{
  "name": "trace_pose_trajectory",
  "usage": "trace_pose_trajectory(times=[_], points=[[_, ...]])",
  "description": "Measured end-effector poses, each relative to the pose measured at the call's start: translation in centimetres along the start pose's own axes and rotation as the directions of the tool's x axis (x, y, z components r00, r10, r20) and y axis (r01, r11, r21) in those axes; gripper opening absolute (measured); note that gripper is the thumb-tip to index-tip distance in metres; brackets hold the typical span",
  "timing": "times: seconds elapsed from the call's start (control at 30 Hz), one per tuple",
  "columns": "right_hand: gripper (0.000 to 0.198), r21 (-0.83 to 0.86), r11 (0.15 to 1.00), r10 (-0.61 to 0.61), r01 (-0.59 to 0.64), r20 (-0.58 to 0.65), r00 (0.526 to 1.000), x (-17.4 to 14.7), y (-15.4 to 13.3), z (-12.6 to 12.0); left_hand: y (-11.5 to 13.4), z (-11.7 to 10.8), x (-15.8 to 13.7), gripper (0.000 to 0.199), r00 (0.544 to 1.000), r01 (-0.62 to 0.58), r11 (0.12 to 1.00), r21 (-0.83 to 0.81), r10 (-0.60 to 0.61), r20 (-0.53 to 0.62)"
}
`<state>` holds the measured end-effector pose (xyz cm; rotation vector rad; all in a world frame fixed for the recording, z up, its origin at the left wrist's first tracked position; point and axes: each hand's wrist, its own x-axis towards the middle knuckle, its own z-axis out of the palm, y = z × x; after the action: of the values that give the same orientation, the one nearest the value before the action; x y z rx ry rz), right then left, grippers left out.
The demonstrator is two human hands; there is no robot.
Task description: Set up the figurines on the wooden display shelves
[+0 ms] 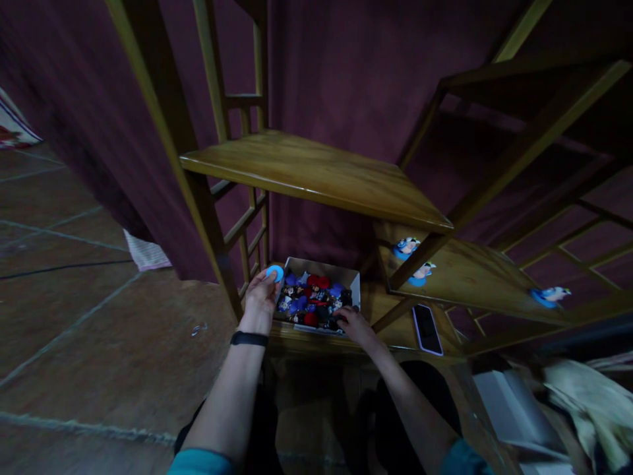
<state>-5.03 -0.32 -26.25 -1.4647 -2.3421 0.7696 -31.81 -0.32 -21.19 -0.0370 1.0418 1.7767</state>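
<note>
Wooden shelf (380,309): blue disc (277,271) pinched in left fingers (258,284); right fingers (345,312) at boxed figurines (299,303), their grip unclear.

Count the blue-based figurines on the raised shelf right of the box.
3: one figurine left of the slanting post, a second figurine just right of it, and a third figurine near the right end of the shelf. Others could be hidden behind the post.

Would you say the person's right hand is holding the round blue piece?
No, the left hand holds the blue piece, while the right hand reaches into the box.
</note>
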Motion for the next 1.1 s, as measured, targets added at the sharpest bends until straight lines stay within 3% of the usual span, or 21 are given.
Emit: trace_pose_trajectory(times=[0.23, 0.37, 0.5, 0.63, 0.83, 0.9, 1.0, 1.1], points=[[0.027, -0.131, 0.991, -0.015, 0.015, 0.001, 1.0, 1.3, -0.1, 0.3, 0.4, 0.4, -0.2, 0.021, 0.998, 0.054, 0.998, -0.01, -0.054, 0.035], [0.021, -0.156, 0.982, 0.102, -0.109, -0.052, 0.993, 2.1, -0.3, 0.2, 0.5, 0.7, -0.3, 0.018, 0.996, 0.077, 0.996, -0.044, -0.076, 0.036], [0.02, -0.172, 0.942, 0.266, -0.287, -0.134, 0.955, 2.9, -0.6, -0.2, 0.5, 0.8, -0.2, 0.017, 0.997, 0.08, 0.994, -0.068, -0.078, 0.029], [0.018, -0.18, 0.925, 0.3, -0.336, -0.197, 0.933, 3.5, -1.1, -1.0, 0.4, 0.8, 0.2, 0.017, 0.995, 0.096, 0.992, -0.08, -0.095, 0.018], [0.019, -0.1, 0.968, 0.224, -0.229, -0.061, 0.973, 3.7, -0.8, -1.8, 0.3, 0.6, 0.7, 0.017, 0.995, 0.099, 0.993, -0.06, -0.098, 0.021], [0.023, -0.087, 0.981, 0.167, -0.173, -0.073, 0.983, 3.8, -0.8, -1.6, 0.3, 0.5, 0.7, 0.018, 0.995, 0.101, 0.993, -0.06, -0.1, 0.017], [0.03, -0.06, 0.998, 0.007, -0.014, -0.117, 0.993, 4.5, -1.8, -0.8, 0.4, 0.6, 0.7, 0.018, 0.993, 0.115, 0.991, -0.073, -0.115, -0.002], [0.035, -0.032, 0.984, -0.176, 0.175, -0.031, 0.984, 5.4, -3.3, 0.6, 0.4, 0.8, 0.6, 0.018, 0.99, 0.13, 0.988, -0.081, -0.133, -0.033]])
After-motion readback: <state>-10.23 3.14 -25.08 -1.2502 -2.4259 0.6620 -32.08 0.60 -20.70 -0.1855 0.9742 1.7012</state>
